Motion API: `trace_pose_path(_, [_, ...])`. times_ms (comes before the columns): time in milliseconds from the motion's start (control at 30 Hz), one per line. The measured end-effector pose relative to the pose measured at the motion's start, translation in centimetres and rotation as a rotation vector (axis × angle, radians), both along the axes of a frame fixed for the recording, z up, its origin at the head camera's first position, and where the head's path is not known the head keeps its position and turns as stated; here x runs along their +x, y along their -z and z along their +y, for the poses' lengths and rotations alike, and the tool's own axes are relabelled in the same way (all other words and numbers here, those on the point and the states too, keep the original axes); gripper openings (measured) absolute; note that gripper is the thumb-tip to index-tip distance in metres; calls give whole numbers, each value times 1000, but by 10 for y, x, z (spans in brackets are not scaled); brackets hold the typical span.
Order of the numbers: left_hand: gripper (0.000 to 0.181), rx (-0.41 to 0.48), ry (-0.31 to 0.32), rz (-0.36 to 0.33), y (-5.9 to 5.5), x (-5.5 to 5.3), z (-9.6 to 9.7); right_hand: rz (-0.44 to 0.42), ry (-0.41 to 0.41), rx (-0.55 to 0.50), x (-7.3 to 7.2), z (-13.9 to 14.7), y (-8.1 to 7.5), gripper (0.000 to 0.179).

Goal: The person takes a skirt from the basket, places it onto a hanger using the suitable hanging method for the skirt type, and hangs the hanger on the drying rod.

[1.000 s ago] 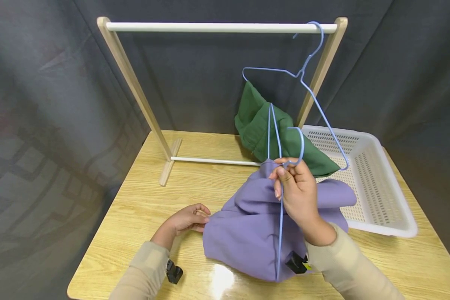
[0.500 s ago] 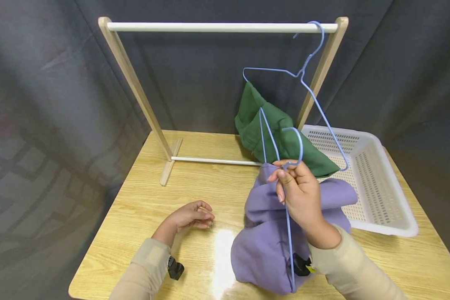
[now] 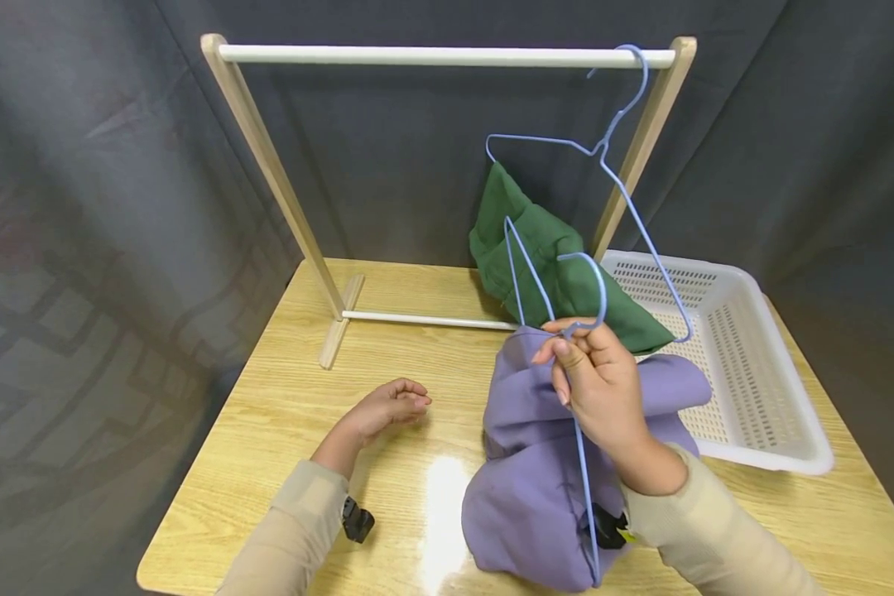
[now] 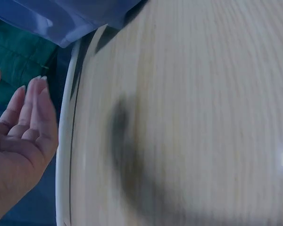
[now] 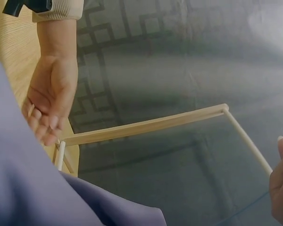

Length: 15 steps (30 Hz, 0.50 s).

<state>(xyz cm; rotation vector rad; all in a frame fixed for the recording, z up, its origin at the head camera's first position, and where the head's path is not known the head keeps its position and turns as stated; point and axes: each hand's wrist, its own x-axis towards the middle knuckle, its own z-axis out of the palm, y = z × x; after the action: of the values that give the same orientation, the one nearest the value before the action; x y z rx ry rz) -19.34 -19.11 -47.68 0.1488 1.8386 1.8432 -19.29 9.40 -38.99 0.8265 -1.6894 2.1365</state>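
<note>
In the head view my right hand [image 3: 603,385] pinches a blue wire hanger [image 3: 587,472] just below its hook, between thumb and fingers. A purple cloth garment [image 3: 521,505] hangs from that hanger in loose folds, and part of it drapes behind the right wrist. My left hand [image 3: 389,407] is over the table to the left of the garment, apart from it, holding nothing, its fingers relaxed. The left wrist view shows that hand [image 4: 26,127] with its palm turned up and fingers extended. Purple cloth [image 5: 33,169] fills the lower left of the right wrist view.
A rack with a white top bar [image 3: 432,55] stands at the back of the wooden table [image 3: 268,430]. From its right end hangs another blue hanger [image 3: 641,219] carrying a green garment [image 3: 517,240]. A white perforated basket [image 3: 782,372] sits at the right.
My left hand has come off the purple garment's left edge. The garment's left side has swung right and hangs narrower, and the hanger has turned slightly in my right hand.
</note>
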Motion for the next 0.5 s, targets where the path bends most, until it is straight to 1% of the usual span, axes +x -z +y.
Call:
trace_pose_path(167, [39,26,-76,75,-10,-10,7,11,-19,12,-1,-1,4,22])
trace_pose_path(200, [38,33,-88,85,-12,-13,8,18,-36,1,4,-5,-4,22])
trace_pose_path(333, [36,51,-113,128,-21,-25,14,47,-79,-17,6,-10,-6,22])
trace_pose_path(400, [35,51,-116,152,-26,-31,18,46,-94,-44,13,-16,-19,19])
trace_pose_path(433, [35,51,-115,167,-29,-34,21,50,-86,-34,11,-16,-15,20])
trace_pose_path(500, [33,50,-114,191,-34,-39,27,54,-87,-47,18,-22,-28,17])
